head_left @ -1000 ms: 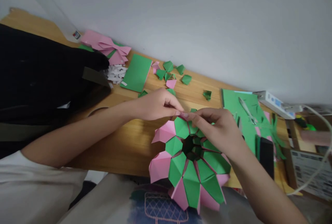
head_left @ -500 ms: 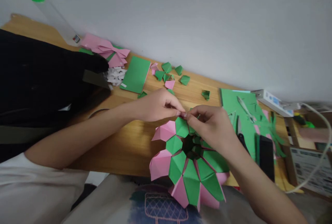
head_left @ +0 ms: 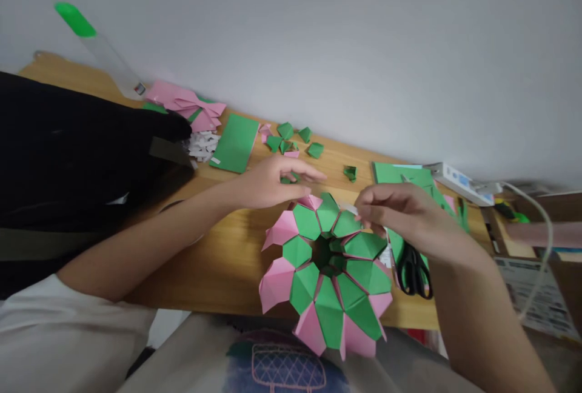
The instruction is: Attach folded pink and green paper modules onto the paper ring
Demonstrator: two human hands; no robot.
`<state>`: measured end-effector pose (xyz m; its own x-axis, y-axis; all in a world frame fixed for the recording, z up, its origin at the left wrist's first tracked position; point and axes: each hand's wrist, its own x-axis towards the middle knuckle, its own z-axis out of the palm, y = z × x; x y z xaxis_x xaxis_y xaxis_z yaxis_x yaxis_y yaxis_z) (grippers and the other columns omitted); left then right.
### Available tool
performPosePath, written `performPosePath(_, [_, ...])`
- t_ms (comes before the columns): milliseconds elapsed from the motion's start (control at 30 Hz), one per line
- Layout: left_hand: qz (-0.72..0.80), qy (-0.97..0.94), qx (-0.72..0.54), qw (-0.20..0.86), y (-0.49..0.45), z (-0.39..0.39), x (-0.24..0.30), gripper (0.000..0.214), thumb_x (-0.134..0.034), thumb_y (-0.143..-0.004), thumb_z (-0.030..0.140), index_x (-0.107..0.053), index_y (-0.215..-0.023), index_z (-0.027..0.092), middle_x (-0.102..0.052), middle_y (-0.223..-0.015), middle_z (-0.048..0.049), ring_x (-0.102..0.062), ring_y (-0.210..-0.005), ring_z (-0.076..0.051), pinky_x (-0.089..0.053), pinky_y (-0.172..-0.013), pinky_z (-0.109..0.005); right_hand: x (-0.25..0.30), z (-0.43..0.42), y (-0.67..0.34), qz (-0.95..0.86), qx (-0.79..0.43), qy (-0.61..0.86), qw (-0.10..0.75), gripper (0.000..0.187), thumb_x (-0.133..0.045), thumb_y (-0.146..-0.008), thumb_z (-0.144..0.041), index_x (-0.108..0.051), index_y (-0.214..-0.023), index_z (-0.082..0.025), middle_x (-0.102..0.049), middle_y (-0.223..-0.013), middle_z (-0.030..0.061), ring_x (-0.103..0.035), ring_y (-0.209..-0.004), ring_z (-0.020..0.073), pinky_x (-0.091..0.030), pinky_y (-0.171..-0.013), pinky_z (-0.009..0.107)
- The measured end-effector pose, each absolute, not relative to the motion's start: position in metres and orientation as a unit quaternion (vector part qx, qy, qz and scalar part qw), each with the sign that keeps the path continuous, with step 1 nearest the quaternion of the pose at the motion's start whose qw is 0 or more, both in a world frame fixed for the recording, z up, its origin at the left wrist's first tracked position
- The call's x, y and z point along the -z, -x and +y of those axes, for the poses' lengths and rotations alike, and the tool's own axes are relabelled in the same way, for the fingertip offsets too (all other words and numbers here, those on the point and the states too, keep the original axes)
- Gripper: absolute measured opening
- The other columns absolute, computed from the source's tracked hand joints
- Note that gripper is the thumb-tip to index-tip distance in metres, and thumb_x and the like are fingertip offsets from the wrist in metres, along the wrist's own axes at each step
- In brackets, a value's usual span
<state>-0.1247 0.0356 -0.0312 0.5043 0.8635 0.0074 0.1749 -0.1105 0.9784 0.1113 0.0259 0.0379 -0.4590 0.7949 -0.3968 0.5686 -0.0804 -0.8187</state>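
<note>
A round, flower-like paper model of folded green and pink pieces rests at the table's front edge, with a dark hole through its middle. My left hand is at its far left rim, thumb and fingers apart. The thumb lies close to a pink piece; whether they touch I cannot tell. Just off the model's far right side, my right hand has thumb and fingers pinched together. A pale scrap shows by those fingertips, too blurred to name.
Small folded green pieces lie along the back, beside a stack of green sheets and white paper scraps. Black-handled scissors are at right, near a white power strip. A black bag fills the left.
My hands have parted from the model's far rim, where their fingertips met. My right hand has moved right, still pinched; the left has spread its fingers. The view has shifted slightly.
</note>
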Motion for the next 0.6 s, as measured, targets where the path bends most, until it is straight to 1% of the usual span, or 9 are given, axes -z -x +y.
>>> performPosePath(100, [0.339,-0.69,-0.317,0.556,0.12,0.031,0.013,0.02,-0.064,-0.084,0.023,-0.071,-0.101,0.016,-0.076,-0.092,-0.0044,-0.07,-0.077,-0.013,-0.054,-0.069,-0.023,-0.041,0.031,-0.097,-0.704,-0.532,0.457,0.11,0.02,-0.06,-0.08,-0.033,-0.06,-0.067,-0.019,-0.05,-0.057,-0.0032,-0.042,-0.049,0.0075,-0.034,-0.046,0.021])
performPosePath(200, [0.332,-0.694,-0.307,0.56,0.123,0.032,0.0,0.014,-0.067,-0.081,0.026,-0.07,-0.089,0.014,-0.074,-0.079,-0.0044,-0.069,-0.071,-0.013,-0.053,-0.065,-0.022,-0.042,0.038,-0.081,-0.745,-0.505,0.425,0.099,0.021,-0.057,-0.082,-0.035,-0.062,-0.072,-0.018,-0.047,-0.057,-0.0042,-0.039,-0.049,0.0072,-0.031,-0.046,0.022])
performPosePath(267, [0.391,-0.731,-0.274,0.489,0.136,0.038,-0.003,0.013,-0.071,-0.079,0.028,-0.071,-0.083,0.015,-0.074,-0.078,-0.0032,-0.068,-0.07,-0.012,-0.051,-0.065,-0.021,-0.04,0.044,-0.075,-0.768,-0.472,0.42,0.102,0.024,-0.055,-0.083,-0.039,-0.063,-0.074,-0.018,-0.047,-0.059,-0.0034,-0.038,-0.05,0.0077,-0.031,-0.047,0.022])
performPosePath(333, [0.489,-0.772,-0.21,0.347,0.159,0.047,-0.005,0.012,-0.071,-0.079,0.031,-0.072,-0.08,0.019,-0.075,-0.082,-0.0007,-0.068,-0.075,-0.012,-0.05,-0.068,-0.021,-0.038,0.05,-0.073,-0.784,-0.43,0.434,0.11,0.028,-0.053,-0.083,-0.043,-0.065,-0.076,-0.018,-0.05,-0.06,-0.0021,-0.04,-0.051,0.0086,-0.032,-0.047,0.023])
performPosePath(400, [0.561,-0.765,-0.192,0.251,0.19,0.059,-0.005,0.011,-0.066,-0.082,0.027,-0.074,-0.083,0.019,-0.076,-0.087,-0.0019,-0.068,-0.082,-0.015,-0.048,-0.071,-0.023,-0.035,0.056,-0.077,-0.787,-0.399,0.455,0.121,0.031,-0.052,-0.082,-0.046,-0.066,-0.078,-0.018,-0.054,-0.063,-0.0004,-0.043,-0.051,0.0096,-0.034,-0.047,0.024])
performPosePath(433, [0.586,-0.76,-0.178,0.216,0.205,0.065,-0.004,0.012,-0.064,-0.083,0.024,-0.074,-0.081,0.018,-0.076,-0.085,-0.0023,-0.067,-0.083,-0.017,-0.047,-0.072,-0.024,-0.033,0.057,-0.08,-0.785,-0.394,0.462,0.126,0.032,-0.052,-0.081,-0.047,-0.066,-0.08,-0.018,-0.056,-0.064,0.0002,-0.044,-0.051,0.0101,-0.035,-0.047,0.024])
performPosePath(500, [0.624,-0.752,-0.131,0.165,0.233,0.076,0.0,0.013,-0.063,-0.084,0.021,-0.073,-0.077,0.017,-0.073,-0.077,-0.0027,-0.067,-0.08,-0.019,-0.047,-0.073,-0.027,-0.028,0.059,-0.087,-0.78,-0.397,0.464,0.135,0.034,-0.051,-0.08,-0.049,-0.067,-0.082,-0.018,-0.058,-0.066,0.001,-0.046,-0.051,0.0106,-0.036,-0.048,0.025])
performPosePath(533, [0.633,-0.752,-0.103,0.153,0.244,0.081,0.002,0.012,-0.063,-0.085,0.021,-0.073,-0.079,0.016,-0.072,-0.078,-0.0032,-0.067,-0.081,-0.019,-0.048,-0.074,-0.028,-0.026,0.059,-0.091,-0.779,-0.4,0.463,0.139,0.035,-0.052,-0.079,-0.049,-0.067,-0.082,-0.018,-0.059,-0.067,0.0011,-0.047,-0.051,0.0107,-0.037,-0.048,0.025])
performPosePath(600, [0.637,-0.756,-0.051,0.141,0.257,0.089,0.008,0.016,-0.063,-0.09,0.028,-0.07,-0.094,0.015,-0.071,-0.093,-0.0047,-0.066,-0.086,-0.019,-0.053,-0.078,-0.033,-0.022,0.058,-0.097,-0.777,-0.4,0.463,0.147,0.035,-0.052,-0.078,-0.05,-0.067,-0.08,-0.018,-0.059,-0.066,0.001,-0.047,-0.051,0.0107,-0.038,-0.048,0.026])
